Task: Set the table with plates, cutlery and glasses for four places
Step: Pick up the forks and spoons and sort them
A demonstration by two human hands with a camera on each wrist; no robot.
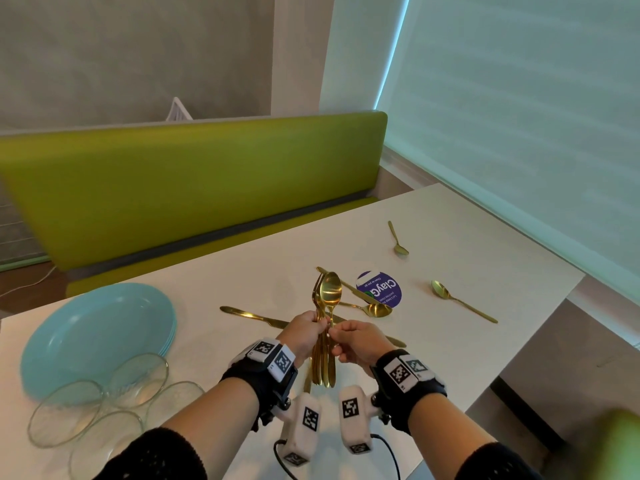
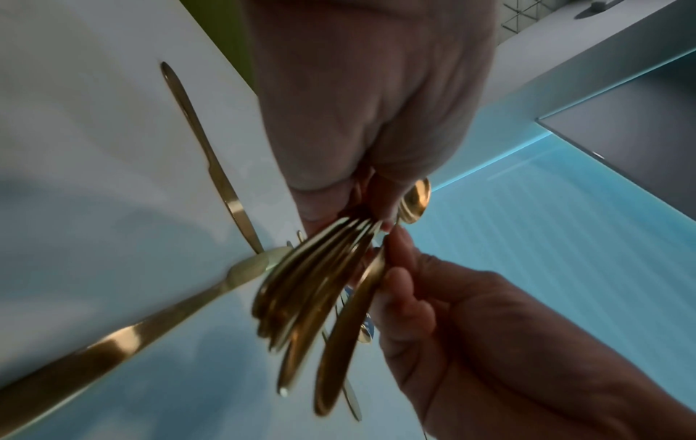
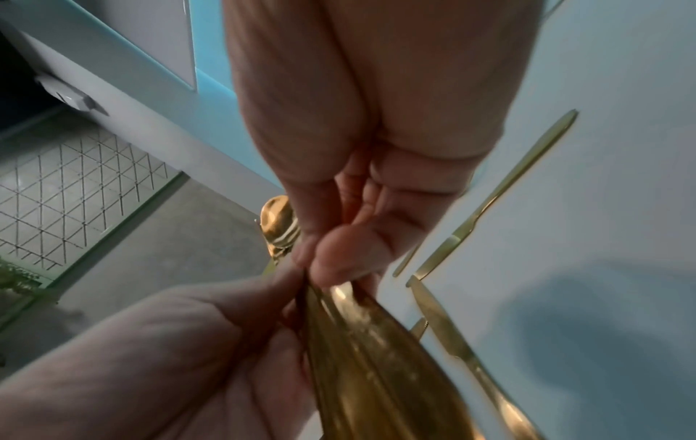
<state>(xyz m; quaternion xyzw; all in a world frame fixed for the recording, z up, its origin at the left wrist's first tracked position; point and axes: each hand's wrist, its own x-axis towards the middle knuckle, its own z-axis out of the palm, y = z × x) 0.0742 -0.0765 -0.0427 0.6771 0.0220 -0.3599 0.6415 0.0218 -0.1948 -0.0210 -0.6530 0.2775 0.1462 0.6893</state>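
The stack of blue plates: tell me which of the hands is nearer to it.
Left. The left hand, gripping the bundle of gold cutlery, is on the side of the stack of blue plates; the right hand pinches the bundle from the far side.

Black sleeves (image 1: 156,455), black wristbands (image 1: 258,377), white tagged modules (image 1: 355,419)

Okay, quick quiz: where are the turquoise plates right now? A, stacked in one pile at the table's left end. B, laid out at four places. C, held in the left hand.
A: the turquoise plates sit stacked in one pile beside the glass bowls.
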